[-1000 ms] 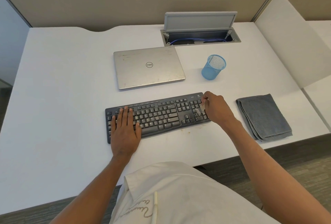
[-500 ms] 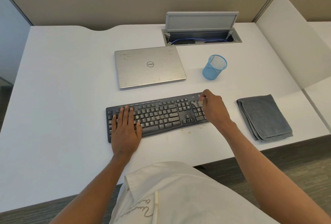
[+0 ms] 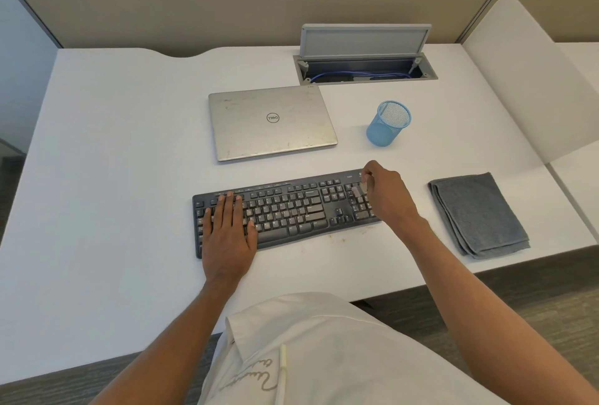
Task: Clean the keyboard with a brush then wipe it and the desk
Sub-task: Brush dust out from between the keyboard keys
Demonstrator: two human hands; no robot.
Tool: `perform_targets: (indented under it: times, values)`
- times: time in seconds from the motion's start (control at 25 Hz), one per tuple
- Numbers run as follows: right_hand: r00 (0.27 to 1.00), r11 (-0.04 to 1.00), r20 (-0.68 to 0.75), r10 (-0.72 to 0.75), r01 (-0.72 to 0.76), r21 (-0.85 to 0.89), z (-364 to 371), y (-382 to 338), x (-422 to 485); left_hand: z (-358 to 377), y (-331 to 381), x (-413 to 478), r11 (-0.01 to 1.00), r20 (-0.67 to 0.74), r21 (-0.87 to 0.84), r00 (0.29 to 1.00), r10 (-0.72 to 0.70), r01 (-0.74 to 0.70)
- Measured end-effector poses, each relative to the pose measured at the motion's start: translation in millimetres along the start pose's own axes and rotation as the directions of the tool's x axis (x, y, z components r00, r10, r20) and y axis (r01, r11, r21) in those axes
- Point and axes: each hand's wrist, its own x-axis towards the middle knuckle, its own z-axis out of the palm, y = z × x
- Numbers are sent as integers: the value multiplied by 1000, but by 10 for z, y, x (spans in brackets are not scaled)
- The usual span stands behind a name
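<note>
A black keyboard (image 3: pixel 291 212) lies on the white desk (image 3: pixel 113 145) in front of me. My left hand (image 3: pixel 228 233) rests flat on the keyboard's left end, fingers straight. My right hand (image 3: pixel 387 192) is over the number pad at the right end and pinches a small pale brush (image 3: pixel 358 190) whose bristles touch the keys. A folded grey cloth (image 3: pixel 479 215) lies on the desk to the right of the keyboard. Brown crumbs (image 3: pixel 337 236) dot the desk along the keyboard's near edge.
A shut silver laptop (image 3: pixel 270 122) lies behind the keyboard. A blue mesh pen cup (image 3: pixel 387 124) stands to its right. Further back an open cable hatch (image 3: pixel 364 69) shows blue cables. A white divider panel (image 3: pixel 531 80) rises at the right.
My right hand with the brush has shifted slightly up and back across the number pad. My left hand stays pressed on the keyboard's left end.
</note>
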Motion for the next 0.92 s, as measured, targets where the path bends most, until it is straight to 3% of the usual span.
perform_targets:
  times: [0.64,0.92]
  values:
    - [999,999,22,31,-30,-20,54,76,-31,-7,-4,-3,1000,-7,-9,1000,1,-1]
    - [997,996,-55,47,-42,79,22,43,-5,-1,3,-1,1000,-12,-19,1000,4,-4]
